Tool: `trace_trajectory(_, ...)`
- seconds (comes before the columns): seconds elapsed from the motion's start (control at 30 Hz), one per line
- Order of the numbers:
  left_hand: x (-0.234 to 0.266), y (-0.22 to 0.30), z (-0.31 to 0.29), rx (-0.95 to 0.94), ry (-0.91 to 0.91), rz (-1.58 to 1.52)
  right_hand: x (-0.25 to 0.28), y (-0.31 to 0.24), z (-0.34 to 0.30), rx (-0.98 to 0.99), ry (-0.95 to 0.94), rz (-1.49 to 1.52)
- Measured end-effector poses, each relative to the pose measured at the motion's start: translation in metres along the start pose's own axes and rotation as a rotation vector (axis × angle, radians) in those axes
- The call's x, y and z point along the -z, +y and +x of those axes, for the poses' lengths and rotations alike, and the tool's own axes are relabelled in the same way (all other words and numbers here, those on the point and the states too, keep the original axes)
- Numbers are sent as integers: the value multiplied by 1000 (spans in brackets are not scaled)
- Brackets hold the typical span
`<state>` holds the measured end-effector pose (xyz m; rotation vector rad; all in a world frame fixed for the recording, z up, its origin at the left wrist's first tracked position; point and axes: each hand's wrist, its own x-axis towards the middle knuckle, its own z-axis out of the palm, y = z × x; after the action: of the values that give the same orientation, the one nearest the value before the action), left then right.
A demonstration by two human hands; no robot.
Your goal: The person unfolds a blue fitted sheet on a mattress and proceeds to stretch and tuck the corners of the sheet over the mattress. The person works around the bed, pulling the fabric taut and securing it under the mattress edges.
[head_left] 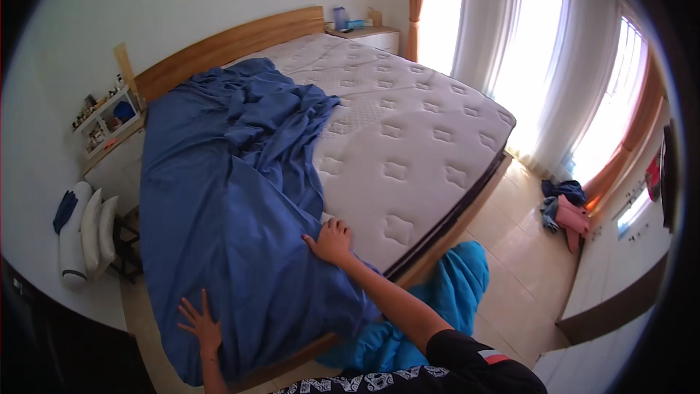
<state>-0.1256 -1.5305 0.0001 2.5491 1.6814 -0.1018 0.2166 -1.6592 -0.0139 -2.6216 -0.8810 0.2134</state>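
A dark blue bed sheet (pixel 211 204) covers the left part of a white quilted mattress (pixel 394 131) and hangs over its left side and foot. Toward the headboard the cloth lies bunched in folds. My left hand (pixel 202 323) rests on the sheet near the foot-left corner, fingers spread. Farther right, my right hand (pixel 332 241) lies at the sheet's edge beside the bare mattress, its fingers slightly bent and apart. Neither hand grips the cloth.
A turquoise quilt (pixel 445 292) lies on the floor at the bed's foot. Pillows (pixel 98 233) are stacked at the left beside a white dresser (pixel 120 157). A nightstand (pixel 375 38) stands beyond the wooden headboard (pixel 233 47). Clothes (pixel 569 211) lie heaped near the curtains.
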Motion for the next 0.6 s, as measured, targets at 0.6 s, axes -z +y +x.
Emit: trace_trajectory(0.6,-44,-9,66,-198,173,42,21,50,141,-376,-620,2012)
